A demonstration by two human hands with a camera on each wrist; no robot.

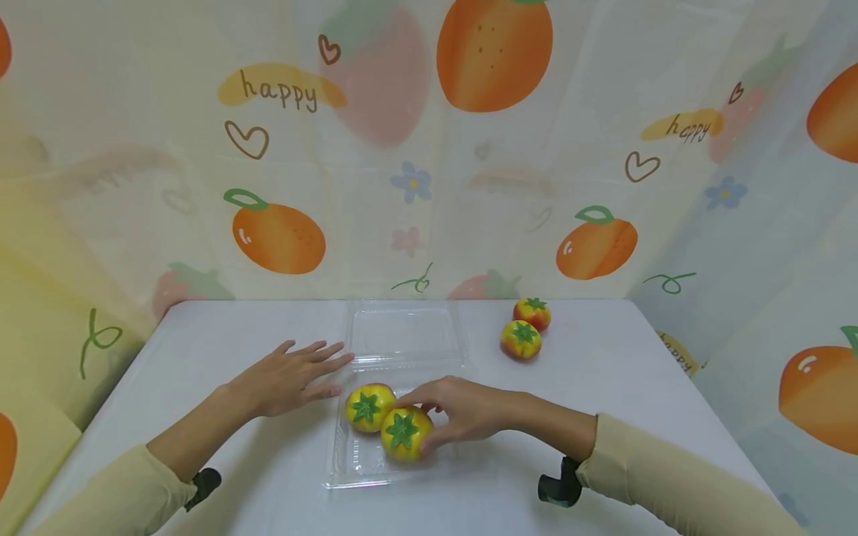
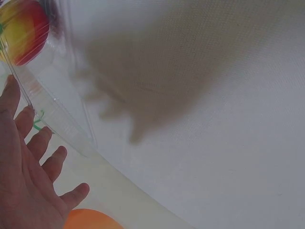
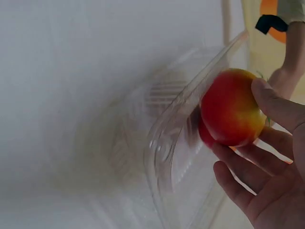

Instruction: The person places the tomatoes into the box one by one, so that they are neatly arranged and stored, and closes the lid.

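Note:
A clear plastic clamshell box (image 1: pixel 375 476) lies opened flat on the table, its lid (image 1: pixel 405 331) at the far side. My right hand (image 1: pixel 462 409) grips a yellow-red persimmon-like fruit (image 1: pixel 406 433) with a green star-shaped top, over the box's base. The right wrist view shows thumb and fingers around this fruit (image 3: pixel 233 107), near the box rim. Just beyond it, a second such fruit (image 1: pixel 369 406) sits in the base. My left hand (image 1: pixel 288 380) is spread, fingertips by the box's left edge; whether they touch it I cannot tell. In the left wrist view its fingers (image 2: pixel 35 140) are straight.
Two more of these fruits, a nearer one (image 1: pixel 520 340) and a farther one (image 1: pixel 532 313), stand close together at the back right of the white table (image 1: pixel 583 357). A fruit-printed curtain (image 1: pixel 375 223) hangs behind the table and at its sides.

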